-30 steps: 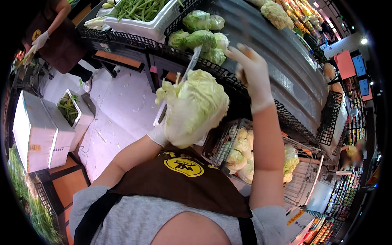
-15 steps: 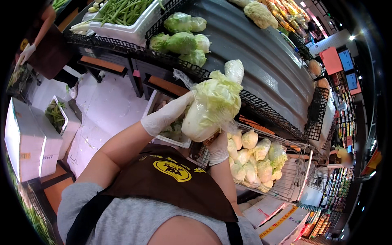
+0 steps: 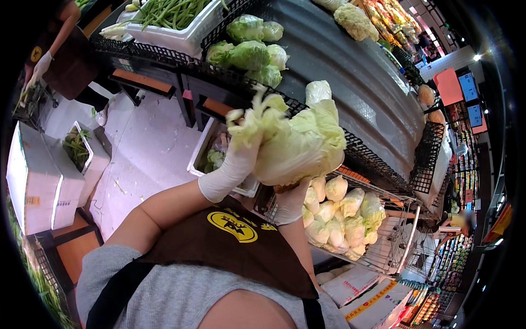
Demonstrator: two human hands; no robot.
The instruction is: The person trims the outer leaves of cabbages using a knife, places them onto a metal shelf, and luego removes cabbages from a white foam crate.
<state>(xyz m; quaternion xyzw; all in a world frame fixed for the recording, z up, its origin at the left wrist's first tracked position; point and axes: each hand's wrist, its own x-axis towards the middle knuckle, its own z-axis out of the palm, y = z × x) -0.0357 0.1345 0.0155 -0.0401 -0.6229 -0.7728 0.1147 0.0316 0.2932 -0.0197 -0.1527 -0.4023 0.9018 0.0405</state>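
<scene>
Cabbage [image 3: 307, 149]: pale green crinkled leaves, broad white ribs. I hold it aloft between apron [image 3: 219, 249] and grey worktop [image 3: 356, 82], long axis slanting, leafy end toward upper right. Left hand [image 3: 236, 164]: fingers clutching frilly outer leaves. Right hand [image 3: 292, 204] underneath, finger grip hidden, can't tell. Wire cart [image 3: 399, 244] alongside.

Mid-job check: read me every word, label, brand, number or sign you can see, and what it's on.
Lettering shows, but I won't copy it out:
Brown apron: yellow badge and characters, wording withheld.
Carton at lower right: marks along a yellow strip, withheld.
White box at left: print too small to read.
Blue signs at right: too small.
Held cabbage: none visible.
</scene>
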